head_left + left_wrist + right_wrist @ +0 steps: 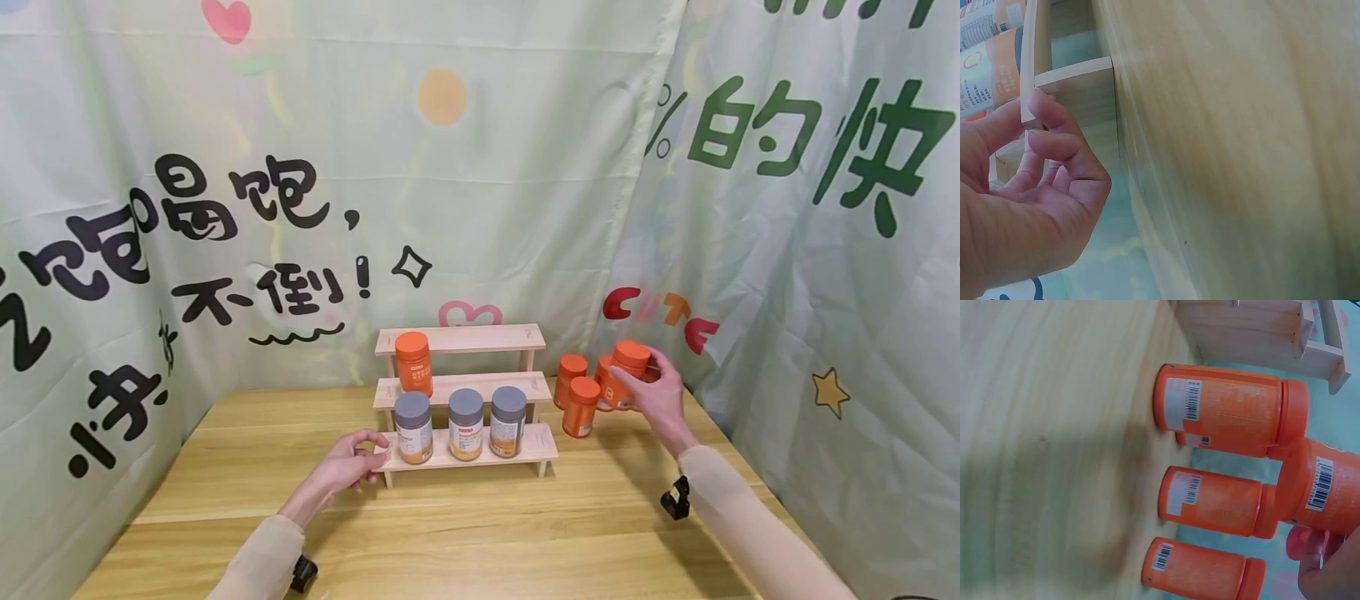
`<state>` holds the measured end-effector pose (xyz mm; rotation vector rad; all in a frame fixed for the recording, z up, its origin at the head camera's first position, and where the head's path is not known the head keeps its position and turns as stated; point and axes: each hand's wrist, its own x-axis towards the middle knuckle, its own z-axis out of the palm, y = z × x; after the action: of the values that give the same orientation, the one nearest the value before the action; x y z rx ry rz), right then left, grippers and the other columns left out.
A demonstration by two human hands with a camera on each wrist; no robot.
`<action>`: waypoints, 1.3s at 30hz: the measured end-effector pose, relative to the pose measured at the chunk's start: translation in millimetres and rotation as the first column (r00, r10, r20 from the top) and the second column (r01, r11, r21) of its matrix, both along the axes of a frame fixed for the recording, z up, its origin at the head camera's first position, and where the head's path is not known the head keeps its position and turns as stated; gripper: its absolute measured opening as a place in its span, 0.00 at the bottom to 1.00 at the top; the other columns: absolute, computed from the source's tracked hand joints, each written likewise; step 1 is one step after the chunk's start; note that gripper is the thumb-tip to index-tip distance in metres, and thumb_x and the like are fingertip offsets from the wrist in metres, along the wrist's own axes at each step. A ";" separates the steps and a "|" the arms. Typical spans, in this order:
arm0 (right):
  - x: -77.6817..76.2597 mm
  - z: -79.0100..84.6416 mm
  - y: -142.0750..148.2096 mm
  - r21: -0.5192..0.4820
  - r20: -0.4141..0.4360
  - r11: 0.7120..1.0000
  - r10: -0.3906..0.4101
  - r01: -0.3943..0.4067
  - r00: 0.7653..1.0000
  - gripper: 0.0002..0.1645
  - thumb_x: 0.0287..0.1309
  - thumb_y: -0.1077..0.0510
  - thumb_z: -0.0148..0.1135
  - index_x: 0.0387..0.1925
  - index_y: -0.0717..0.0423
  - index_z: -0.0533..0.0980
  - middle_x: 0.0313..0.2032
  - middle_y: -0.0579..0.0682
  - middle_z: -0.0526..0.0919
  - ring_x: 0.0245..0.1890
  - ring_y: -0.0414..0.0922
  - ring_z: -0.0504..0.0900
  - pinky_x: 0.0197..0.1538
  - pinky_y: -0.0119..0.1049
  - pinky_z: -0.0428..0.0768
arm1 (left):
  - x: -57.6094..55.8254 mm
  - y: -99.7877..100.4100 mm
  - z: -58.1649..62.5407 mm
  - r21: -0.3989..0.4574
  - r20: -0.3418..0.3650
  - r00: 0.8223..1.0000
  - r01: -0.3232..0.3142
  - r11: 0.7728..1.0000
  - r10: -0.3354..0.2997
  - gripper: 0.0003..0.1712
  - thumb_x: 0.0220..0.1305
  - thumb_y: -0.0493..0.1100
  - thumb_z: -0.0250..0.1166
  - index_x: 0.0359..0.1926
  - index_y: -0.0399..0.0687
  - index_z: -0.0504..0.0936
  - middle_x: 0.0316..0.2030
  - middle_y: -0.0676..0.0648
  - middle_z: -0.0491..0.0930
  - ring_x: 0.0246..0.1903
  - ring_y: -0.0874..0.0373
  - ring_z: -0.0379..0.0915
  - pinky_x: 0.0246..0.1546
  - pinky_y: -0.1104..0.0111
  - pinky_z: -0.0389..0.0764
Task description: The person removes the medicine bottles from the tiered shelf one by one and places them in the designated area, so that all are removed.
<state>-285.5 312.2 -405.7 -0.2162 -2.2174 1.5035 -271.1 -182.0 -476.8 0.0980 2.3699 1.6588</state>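
The surface [465, 542] carries a three-step rack [465, 338], whose shelves run side to side. The left hand [348, 461] is at the rack's left end, thumb and fingers pinching the end of the bottom shelf [538, 446]. The right hand [663, 400] is well right of the rack, thumb and fingers gripping an orange jar, the held jar [630, 360].

That sideways gap seems the relation that counts: the held jar lies off the rack's right end, the right hand much the nearer, with standing orange jars [581, 407] partly between. Its long axis is near upright, tilted a little.

On the rack, three grey-lidded jars [466, 425] line the bottom shelf; one orange jar [414, 364] stands at the middle shelf's left part.

The head view leaves the held jar's height unclear and hides some standing jars behind it. The right wrist view shows four standing right of the rack and the held jar's base lifted to about their lids, plus its barcode [1320, 484]. The left wrist view shows fingers curled at the shelf's edge, which the head view barely gives.
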 end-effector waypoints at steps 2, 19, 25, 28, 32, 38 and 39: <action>0.7 -3.2 0.9 0.007 0.018 1.000 -0.002 0.002 1.000 0.47 0.53 0.39 0.71 0.70 0.48 0.63 0.59 0.50 0.73 0.53 0.42 0.71 0.48 0.21 0.73 | 0.4 0.0 0.2 -0.002 0.002 1.000 -0.005 1.000 0.005 0.15 0.64 0.41 0.65 0.50 0.45 0.75 0.25 0.47 0.77 0.22 0.56 0.75 0.18 0.71 0.69; -2.4 -36.4 16.0 0.147 0.090 0.989 -0.036 0.022 0.995 0.44 0.52 0.48 0.74 0.66 0.57 0.67 0.58 0.62 0.76 0.57 0.55 0.77 0.54 0.33 0.78 | -0.1 2.2 1.5 -0.001 0.015 1.000 -0.008 1.000 0.008 0.15 0.63 0.41 0.65 0.50 0.45 0.75 0.26 0.46 0.78 0.22 0.57 0.74 0.18 0.70 0.70; -3.1 -41.4 17.3 0.173 0.156 0.985 -0.025 -0.002 0.987 0.47 0.53 0.51 0.74 0.69 0.61 0.63 0.62 0.66 0.72 0.61 0.60 0.73 0.63 0.52 0.73 | 1.1 1.1 0.9 -0.010 0.006 1.000 -0.003 1.000 0.003 0.16 0.63 0.42 0.66 0.50 0.45 0.75 0.25 0.46 0.76 0.23 0.56 0.75 0.18 0.70 0.70; -2.5 -43.0 16.5 0.189 0.173 0.982 -0.025 -0.009 0.985 0.48 0.53 0.51 0.74 0.69 0.62 0.62 0.64 0.67 0.70 0.62 0.61 0.72 0.64 0.53 0.72 | 1.2 1.1 0.8 -0.011 0.009 1.000 -0.005 1.000 0.005 0.16 0.64 0.42 0.65 0.50 0.45 0.75 0.25 0.47 0.76 0.22 0.57 0.74 0.18 0.70 0.70; -1.8 -45.0 15.6 0.183 0.198 0.983 -0.015 -0.022 0.980 0.48 0.53 0.51 0.73 0.70 0.62 0.61 0.65 0.67 0.69 0.63 0.61 0.70 0.65 0.54 0.71 | 1.1 1.6 1.2 -0.011 0.016 1.000 -0.012 1.000 0.012 0.15 0.64 0.42 0.65 0.50 0.46 0.75 0.25 0.46 0.76 0.22 0.57 0.75 0.18 0.70 0.70; -2.0 -47.6 16.7 0.171 0.213 0.984 0.021 -0.058 0.977 0.48 0.54 0.52 0.73 0.70 0.62 0.60 0.66 0.67 0.68 0.64 0.62 0.70 0.64 0.54 0.71 | 1.8 1.4 2.0 -0.013 0.010 1.000 -0.011 1.000 0.011 0.15 0.64 0.42 0.65 0.50 0.46 0.75 0.24 0.47 0.76 0.22 0.57 0.75 0.18 0.70 0.70; -2.1 -47.6 16.6 0.171 0.217 0.983 0.025 -0.063 0.976 0.48 0.54 0.52 0.72 0.70 0.62 0.60 0.66 0.67 0.68 0.64 0.62 0.70 0.64 0.54 0.71 | 1.8 1.4 2.1 -0.013 0.009 1.000 -0.011 1.000 0.011 0.15 0.64 0.42 0.65 0.50 0.46 0.75 0.24 0.47 0.76 0.22 0.57 0.75 0.18 0.70 0.70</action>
<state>-287.5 328.8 -453.3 -0.2864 -2.5262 1.3499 -269.4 -180.6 -474.7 0.0755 2.3783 1.6453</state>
